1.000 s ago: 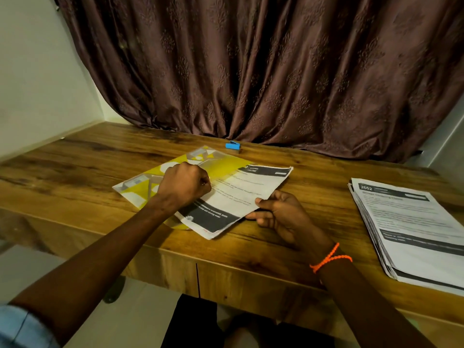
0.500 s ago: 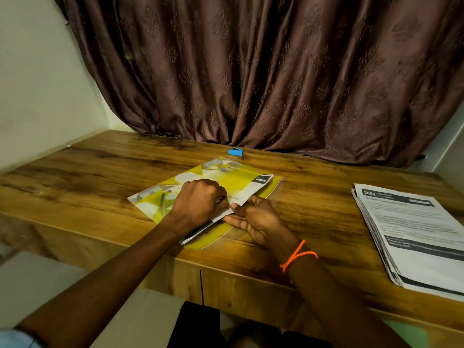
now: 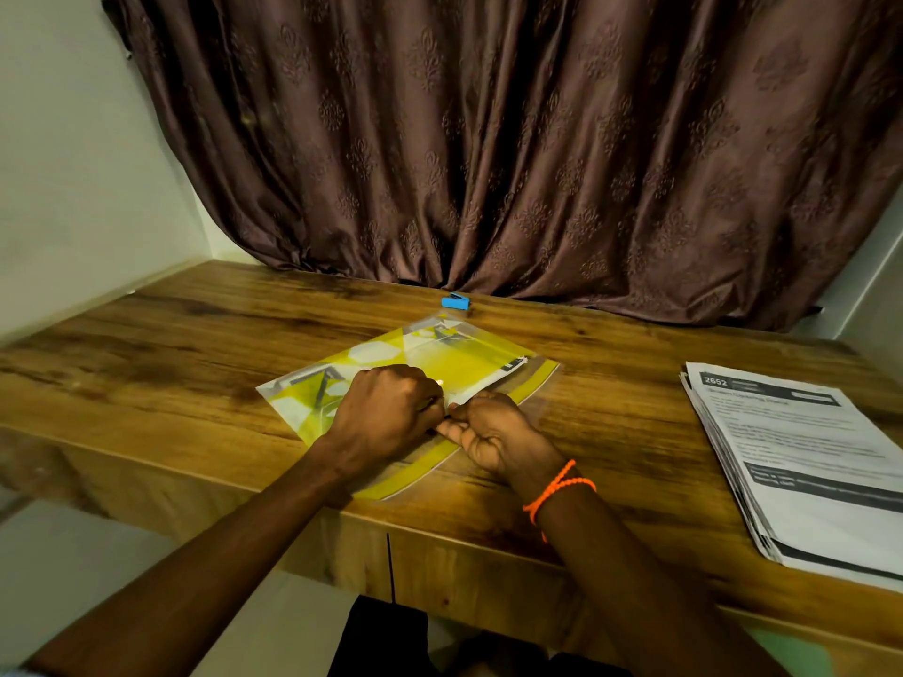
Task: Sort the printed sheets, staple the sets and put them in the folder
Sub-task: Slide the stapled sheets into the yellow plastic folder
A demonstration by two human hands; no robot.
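While both fists are meeting at the centre of the frame, the left hand [image 3: 386,412] is curling tight over the near edge of the yellow folder [image 3: 430,364], knuckles up, and what exactly its fingers are pinching is hidden under the fist. The right hand [image 3: 493,434] is touching it from the right, fingers folded in and pinching at the folder's open edge, an orange bracelet [image 3: 557,491] sitting on its wrist. A stapled set [image 3: 513,366] is lying almost wholly inside the folder, only 1 printed corner peeking out at the right side. The folder is lying flat and angled on the wooden table [image 3: 171,364], its lower corner reaching close to the table's front edge. Above it in the frame, a small blue stapler [image 3: 455,301] is sitting just beside the hem of the brown curtain [image 3: 537,139]. At the right of the frame, well apart from the hands, a stack of printed sheets [image 3: 801,461] is resting fanned, its lower corner hanging at the table's front edge. Bare wood is stretching wide at the left of the frame and between the folder and the stack.
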